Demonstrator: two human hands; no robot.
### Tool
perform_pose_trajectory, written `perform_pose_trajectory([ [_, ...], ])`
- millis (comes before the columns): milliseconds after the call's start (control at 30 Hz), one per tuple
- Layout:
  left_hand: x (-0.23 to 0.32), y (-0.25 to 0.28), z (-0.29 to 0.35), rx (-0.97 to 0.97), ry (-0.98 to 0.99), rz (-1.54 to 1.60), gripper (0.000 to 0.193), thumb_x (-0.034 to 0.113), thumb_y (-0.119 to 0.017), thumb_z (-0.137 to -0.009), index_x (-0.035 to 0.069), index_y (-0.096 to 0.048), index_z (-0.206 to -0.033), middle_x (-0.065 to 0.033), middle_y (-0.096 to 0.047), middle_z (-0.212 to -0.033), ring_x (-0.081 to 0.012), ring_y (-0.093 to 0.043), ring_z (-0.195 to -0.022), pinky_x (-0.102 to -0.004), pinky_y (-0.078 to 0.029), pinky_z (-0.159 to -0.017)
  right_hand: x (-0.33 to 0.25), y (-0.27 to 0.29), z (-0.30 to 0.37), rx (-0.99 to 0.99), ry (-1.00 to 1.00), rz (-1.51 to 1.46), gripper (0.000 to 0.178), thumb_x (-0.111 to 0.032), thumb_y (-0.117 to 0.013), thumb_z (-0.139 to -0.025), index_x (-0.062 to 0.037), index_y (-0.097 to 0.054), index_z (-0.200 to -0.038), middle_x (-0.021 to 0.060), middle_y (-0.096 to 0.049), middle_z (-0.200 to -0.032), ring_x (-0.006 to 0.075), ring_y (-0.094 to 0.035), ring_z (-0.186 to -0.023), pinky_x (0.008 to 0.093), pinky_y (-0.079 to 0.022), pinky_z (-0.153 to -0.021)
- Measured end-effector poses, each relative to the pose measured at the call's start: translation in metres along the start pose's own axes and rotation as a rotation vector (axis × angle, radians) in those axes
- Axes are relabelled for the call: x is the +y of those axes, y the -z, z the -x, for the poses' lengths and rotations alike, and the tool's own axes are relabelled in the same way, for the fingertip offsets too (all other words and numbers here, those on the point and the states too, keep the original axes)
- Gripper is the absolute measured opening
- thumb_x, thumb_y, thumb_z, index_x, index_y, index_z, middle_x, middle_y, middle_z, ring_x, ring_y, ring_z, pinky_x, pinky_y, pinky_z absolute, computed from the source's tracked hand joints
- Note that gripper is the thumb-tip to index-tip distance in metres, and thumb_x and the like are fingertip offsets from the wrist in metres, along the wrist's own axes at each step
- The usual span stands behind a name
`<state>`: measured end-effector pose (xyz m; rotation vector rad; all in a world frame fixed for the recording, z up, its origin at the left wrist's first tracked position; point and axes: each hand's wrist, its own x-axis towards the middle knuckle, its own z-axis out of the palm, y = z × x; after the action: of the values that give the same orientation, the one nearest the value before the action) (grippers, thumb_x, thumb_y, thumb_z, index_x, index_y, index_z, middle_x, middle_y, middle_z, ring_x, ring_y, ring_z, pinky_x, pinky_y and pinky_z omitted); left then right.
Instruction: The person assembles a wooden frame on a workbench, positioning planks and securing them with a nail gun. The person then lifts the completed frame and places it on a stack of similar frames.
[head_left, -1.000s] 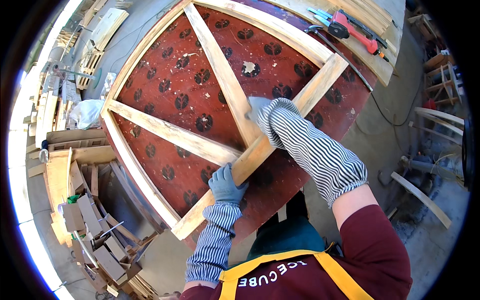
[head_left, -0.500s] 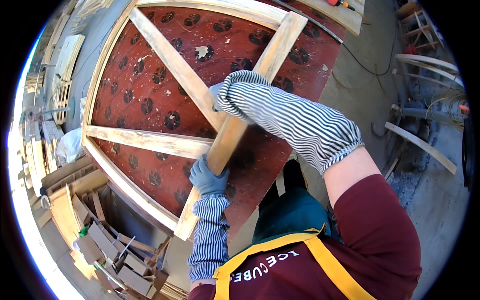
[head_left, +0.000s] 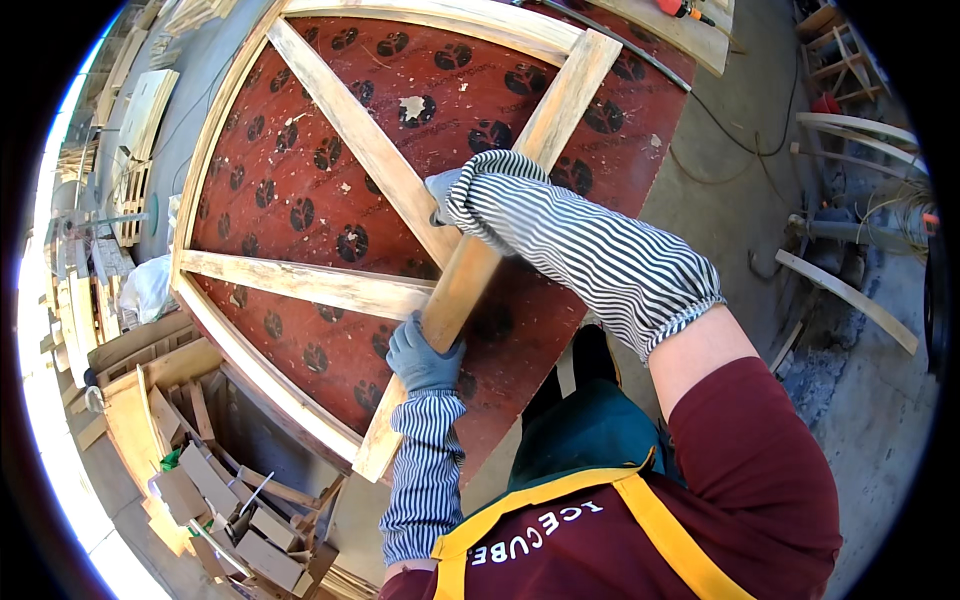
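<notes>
A wooden frame of pale boards lies on a red-brown panel [head_left: 290, 160] printed with dark round marks. Its near board [head_left: 462, 290] runs slantwise in front of me, and a diagonal brace [head_left: 360, 130] and a lower brace [head_left: 310, 282] meet it close together. My left hand [head_left: 425, 358], in a grey-blue glove, is closed around the near board just below the lower brace. By the meeting point with the diagonal brace is my gloved right hand [head_left: 440, 192]. A striped sleeve [head_left: 590, 240] covers most of it, so its fingers and anything in them are hidden.
At the lower left stands a wooden bin [head_left: 130, 400] holding cardboard and wood scraps [head_left: 225, 500]. A metal rod [head_left: 640, 52] lies across the panel's far right corner. A cable [head_left: 740, 145] and a curved board [head_left: 850, 295] lie on the floor to the right.
The whole scene has shifted slightly right and down in view. Both hands keep about the same places on the frame.
</notes>
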<state>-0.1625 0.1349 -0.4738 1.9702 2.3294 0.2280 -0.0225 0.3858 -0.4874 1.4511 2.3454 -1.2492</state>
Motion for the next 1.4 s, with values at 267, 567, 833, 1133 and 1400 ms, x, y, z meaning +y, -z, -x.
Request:
perform_pose_trajectory([
  [267,0.002,0.003,-0.001,-0.021,0.007,0.014,0.079,0.040,-0.082,-0.057,0.009,-0.051,-0.123,-0.0109,-0.058,-0.109,-0.0317,-0.054,-0.103,-0.0470,-0.043,-0.084,0.000,0.003,0.001,-0.002,-0.002,0.011,0.046,-0.032,-0.072,-0.077,-0.0015,-0.061,-0.110,0.0220,-0.065,-0.110,0.0345,-0.062,-0.103,0.0415,-0.048,-0.089],
  [567,0.001,0.004,-0.002,-0.047,0.026,0.031,0.081,0.039,-0.084,-0.055,0.009,-0.050,-0.123,-0.0102,-0.057,-0.111,-0.0311,-0.053,-0.104,-0.0468,-0.042,-0.086,0.000,0.007,0.000,-0.006,-0.009,0.020,0.044,-0.032,-0.072,-0.077,-0.0011,-0.063,-0.108,0.0222,-0.065,-0.108,0.0346,-0.063,-0.101,0.0417,-0.049,-0.087],
  [833,0.001,0.011,-0.007,-0.087,0.046,0.041,0.079,0.039,-0.084,-0.056,0.010,-0.051,-0.121,-0.0099,-0.057,-0.112,-0.0305,-0.053,-0.105,-0.0460,-0.041,-0.086,-0.003,0.008,0.000,-0.012,-0.021,0.034,0.043,-0.032,-0.072,-0.076,-0.0007,-0.064,-0.105,0.0223,-0.066,-0.106,0.0346,-0.064,-0.100,0.0419,-0.049,-0.086],
  [1133,-0.003,0.001,-0.003,-0.032,-0.005,0.052,0.081,0.039,-0.084,-0.055,0.010,-0.050,-0.122,-0.0104,-0.055,-0.112,-0.0316,-0.052,-0.104,-0.0469,-0.041,-0.086,-0.001,0.003,-0.022,-0.025,-0.080,0.057,0.052,-0.040,-0.073,-0.075,-0.0003,-0.061,-0.106,0.0219,-0.067,-0.102,0.0344,-0.065,-0.097,0.0404,-0.051,-0.082],
  [1400,-0.002,0.012,-0.003,-0.084,0.002,0.057,0.079,0.039,-0.083,-0.058,0.009,-0.050,-0.123,-0.0105,-0.056,-0.112,-0.0318,-0.052,-0.105,-0.0462,-0.041,-0.087,-0.003,0.002,-0.024,-0.071,-0.007,0.094,0.058,-0.043,-0.069,-0.078,0.0016,-0.058,-0.113,0.0229,-0.065,-0.108,0.0352,-0.064,-0.100,0.0407,-0.051,-0.085],
])
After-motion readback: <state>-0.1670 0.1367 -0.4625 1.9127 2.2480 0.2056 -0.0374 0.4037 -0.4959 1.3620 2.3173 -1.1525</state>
